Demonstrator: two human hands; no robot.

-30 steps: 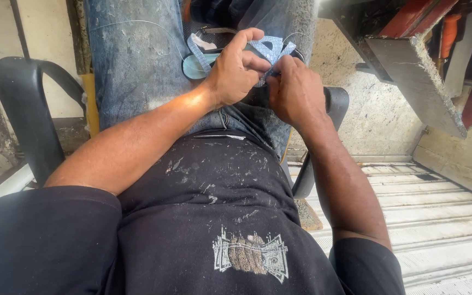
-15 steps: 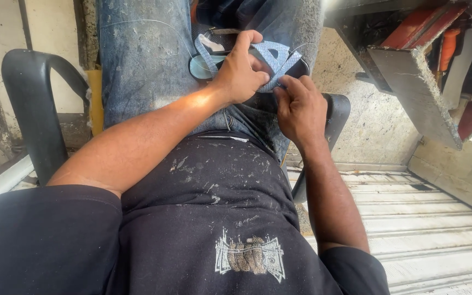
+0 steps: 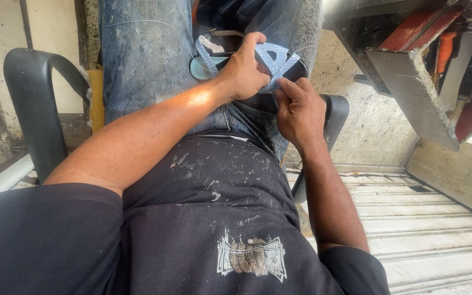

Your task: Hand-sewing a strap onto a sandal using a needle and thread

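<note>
1. Where the view starts, closest in, a dark paint-flecked shirt [image 3: 208, 218] fills the bottom, with both bare forearms running up and away from it.
2. Next up, the right hand [image 3: 300, 112] sits on the lap, fingers curled shut, its fingertips [image 3: 284, 87] pinching the lower edge of a light blue patterned sandal upper [image 3: 273, 59].
3. Just beyond, the left hand [image 3: 245, 71] is clamped over the same blue piece from the other side, thumb across the top, knuckles bent tight.
4. So the two hands are close together, almost touching, and the blue piece rests on the faded jeans [image 3: 143, 60] at the lap.
5. A thin thread [image 3: 154, 23] arcs over the jeans.
6. Further out, a black chair armrest [image 3: 34, 104] stands at one side, and a rough grey worktop [image 3: 411, 87] edge juts in opposite.
</note>
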